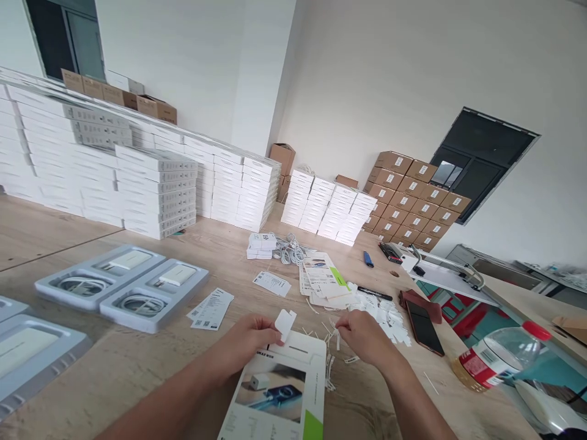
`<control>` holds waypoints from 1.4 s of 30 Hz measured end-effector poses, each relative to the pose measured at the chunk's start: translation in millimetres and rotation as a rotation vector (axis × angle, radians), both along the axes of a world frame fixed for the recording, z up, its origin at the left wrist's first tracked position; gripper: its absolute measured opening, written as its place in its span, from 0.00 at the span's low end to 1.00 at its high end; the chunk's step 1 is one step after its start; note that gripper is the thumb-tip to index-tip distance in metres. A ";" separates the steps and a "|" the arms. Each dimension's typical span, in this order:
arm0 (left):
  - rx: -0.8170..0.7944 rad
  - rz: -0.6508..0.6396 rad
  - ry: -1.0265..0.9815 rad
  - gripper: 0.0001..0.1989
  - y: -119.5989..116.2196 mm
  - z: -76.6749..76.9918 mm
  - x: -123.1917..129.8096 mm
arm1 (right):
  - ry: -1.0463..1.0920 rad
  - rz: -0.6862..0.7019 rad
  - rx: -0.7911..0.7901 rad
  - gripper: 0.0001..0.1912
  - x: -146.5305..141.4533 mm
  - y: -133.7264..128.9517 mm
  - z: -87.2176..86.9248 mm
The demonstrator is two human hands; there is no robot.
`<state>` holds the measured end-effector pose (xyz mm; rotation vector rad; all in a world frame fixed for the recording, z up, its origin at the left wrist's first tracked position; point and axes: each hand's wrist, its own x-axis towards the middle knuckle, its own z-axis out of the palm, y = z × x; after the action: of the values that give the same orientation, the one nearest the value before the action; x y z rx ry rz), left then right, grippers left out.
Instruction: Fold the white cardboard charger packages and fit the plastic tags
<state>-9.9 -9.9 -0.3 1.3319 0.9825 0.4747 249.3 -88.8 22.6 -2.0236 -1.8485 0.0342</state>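
My left hand (260, 337) is closed, pinching a small white card (285, 324) with a notched edge. It is at the top of a printed package card (279, 391), white with a green corner and a picture of a phone and charger. My right hand (367, 339) is closed in a pinch to the right of that card. A thin white strip (338, 341) shows at its fingertips; whether the fingers grip it I cannot tell. More thin white strips (329, 373) lie scattered between the hands. Beyond my right hand is a heap of small white paper pieces (383, 315).
Charger trays with cables (153, 293) stand at left, beside printed leaflets (211, 310). Ahead are more package cards (323, 278), bundled cables (290, 249) and stacked white boxes (158, 189). At right lie a phone (424, 327), a black pen (375, 293) and a bottle (499, 357).
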 end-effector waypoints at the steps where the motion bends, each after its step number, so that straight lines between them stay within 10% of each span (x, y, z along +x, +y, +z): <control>1: -0.025 0.021 -0.012 0.11 0.2 -0.4 -0.2 | -0.018 -0.012 -0.009 0.16 0.0 0.0 -1.5; 6: -0.053 -0.001 -0.027 0.09 -2.8 3.1 -1.4 | -0.051 -0.018 0.057 0.11 -18.3 -0.7 4.9; 12: 0.113 -0.151 -0.050 0.08 -7.9 10.5 1.3 | -0.149 0.437 0.312 0.12 -73.6 -8.0 11.1; 18: 0.174 -0.242 -0.176 0.07 -8.2 13.1 1.6 | -0.366 0.529 0.332 0.09 -93.6 -11.4 5.3; 23: 0.100 -0.088 -0.103 0.12 -11.7 19.1 -2.5 | -0.230 0.488 0.433 0.11 -88.0 -12.5 6.3; 27: 0.131 -0.065 -0.036 0.21 -13.2 23.4 -5.7 | 0.389 0.230 0.535 0.05 -74.4 -9.5 10.1; 33: 0.164 -0.126 -0.097 0.25 -8.8 19.2 -5.8 | 1.160 0.097 0.232 0.12 -70.4 0.6 6.3; 42: 0.096 -0.211 -0.235 0.21 -2.2 11.0 -3.5 | 0.737 0.142 0.230 0.07 -73.4 -3.8 2.4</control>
<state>-13.3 -12.0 10.7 1.4124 0.6247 0.5082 175.8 -92.6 25.0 -1.4402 -1.4274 0.5095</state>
